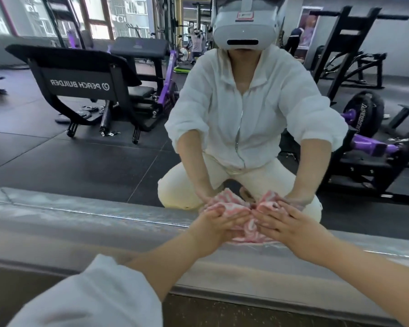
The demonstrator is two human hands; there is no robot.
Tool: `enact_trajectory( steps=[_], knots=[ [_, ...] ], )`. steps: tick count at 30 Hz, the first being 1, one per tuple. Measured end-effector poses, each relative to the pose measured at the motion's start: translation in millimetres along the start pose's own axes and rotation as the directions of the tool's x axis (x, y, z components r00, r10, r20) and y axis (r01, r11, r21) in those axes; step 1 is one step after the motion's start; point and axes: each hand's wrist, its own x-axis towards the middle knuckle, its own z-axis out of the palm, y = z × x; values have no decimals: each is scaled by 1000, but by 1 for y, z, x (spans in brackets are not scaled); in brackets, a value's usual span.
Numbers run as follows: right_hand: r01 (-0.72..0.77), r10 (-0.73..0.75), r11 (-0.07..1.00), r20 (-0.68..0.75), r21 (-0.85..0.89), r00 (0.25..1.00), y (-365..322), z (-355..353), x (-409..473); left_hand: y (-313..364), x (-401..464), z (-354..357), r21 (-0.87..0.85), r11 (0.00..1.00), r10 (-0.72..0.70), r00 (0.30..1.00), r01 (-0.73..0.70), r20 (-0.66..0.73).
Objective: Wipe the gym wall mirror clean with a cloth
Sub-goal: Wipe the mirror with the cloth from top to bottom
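The wall mirror fills everything from nine o'clock round to three o'clock in front of you, and in it you see yourself kneeling in white clothes, with a black bench marked PEACH BUILDER at about ten o'clock and a purple-and-black weight machine at about three o'clock. Below the glass a grey metal sill runs across from nine o'clock to four o'clock. The pink-and-white cloth sits bunched at the lower edge of the mirror, just past centre toward one o'clock, touching the glass. Your left hand rests on its left side with fingers laid forward and lightly bent over the fabric; whether the thumb pinches underneath is hard to tell. Your right hand presses its right side with fingers straight and spread.
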Motion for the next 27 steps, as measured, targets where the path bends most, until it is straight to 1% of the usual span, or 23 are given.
enact_trajectory(
  steps=[1,3,5,8,10,12,14,15,16,17,18,19,21,22,24,26,27],
  knots=[
    [-10,10,1000,30,20,1000,-1,3,-11,5,6,2,-12,1000,12,1000,-12,-5],
    [-24,22,999,54,39,998,-2,4,-20,7,8,1,51,999,14,1000,-13,-16],
    [-22,22,997,-6,72,1000,-7,0,-8,1,-4,3,110,993,31,999,-30,-5],
    [8,6,994,-125,107,992,-21,-8,33,-20,-36,10,96,994,44,999,-43,-8],
    [23,-4,994,-171,109,985,-33,-13,65,-35,-64,21,46,999,7,1000,-7,-8],
    [32,-18,996,-163,80,986,-43,-20,94,-46,-89,20,-17,998,-61,998,61,28],
    [22,-25,1000,-141,-17,990,-45,-28,114,-54,-106,20,17,991,-133,988,132,82],
    [7,-12,999,-148,-33,989,-43,-32,121,-57,-114,21,52,988,-154,974,147,165],
    [-16,11,1000,-190,-23,982,-40,-36,127,-62,-120,14,50,980,-200,962,194,187],
    [-47,47,999,-252,9,966,-34,-40,131,-69,-122,10,42,970,-244,962,240,125],
    [-87,90,996,-314,23,945,-24,-44,135,-76,-120,3,13,957,-290,957,290,13],
    [-140,144,989,-350,38,926,-11,-52,137,-84,-117,-4,-15,945,-327,940,327,-94],
    [-260,259,964,-434,58,863,19,-74,138,-103,-106,-22,-65,916,-400,886,396,-236],
    [-314,305,947,-484,65,820,40,-89,139,-117,-95,-37,-79,907,-417,854,415,-310],
    [-441,425,890,-559,116,712,75,-117,141,-141,-70,-74,-111,885,-450,772,452,-449],
    [-566,551,804,-584,180,597,111,-140,138,-164,-44,-109,-185,837,-530,675,516,-514],
    [-620,607,757,-573,206,551,124,-148,136,-171,-33,-124,-235,803,-580,627,548,-521]
  ],
)
